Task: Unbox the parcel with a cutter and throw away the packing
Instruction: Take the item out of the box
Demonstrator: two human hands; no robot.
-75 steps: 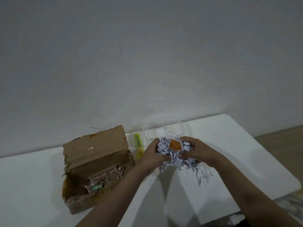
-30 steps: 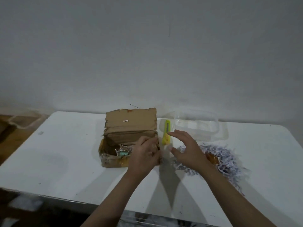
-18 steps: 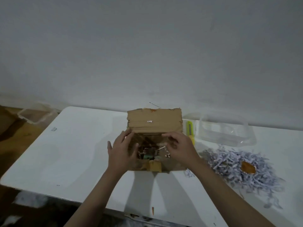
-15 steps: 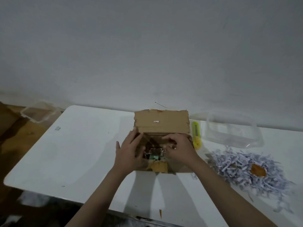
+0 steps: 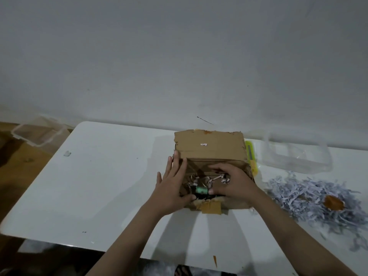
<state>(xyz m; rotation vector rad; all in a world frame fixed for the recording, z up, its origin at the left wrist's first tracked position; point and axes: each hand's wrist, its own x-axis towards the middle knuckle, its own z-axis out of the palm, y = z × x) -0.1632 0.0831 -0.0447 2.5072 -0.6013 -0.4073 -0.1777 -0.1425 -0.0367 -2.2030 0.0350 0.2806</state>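
The brown cardboard parcel box (image 5: 209, 150) stands open on the white table (image 5: 99, 186), its lid flap raised at the back. My left hand (image 5: 172, 188) lies with straight fingers against the box's left wall, thumb at the front rim. My right hand (image 5: 232, 182) reaches into the box, palm down, and rests on the few paper shreds (image 5: 201, 179) left inside. A small green item (image 5: 201, 189) lies in the box between my thumbs. The yellow cutter (image 5: 251, 156) lies just right of the box. A heap of shredded paper packing (image 5: 306, 194) with an orange scrap (image 5: 334, 203) lies on the table at the right.
A clear plastic container (image 5: 294, 154) stands behind the shredded heap, near the wall. Another clear container (image 5: 37, 132) sits on the floor beyond the table's left end. A small orange scrap (image 5: 214, 263) lies at the table's front edge.
I set the shredded packing down on the table at the right and let it go. Both hands then moved to the box, the left onto its side wall, the right inside.
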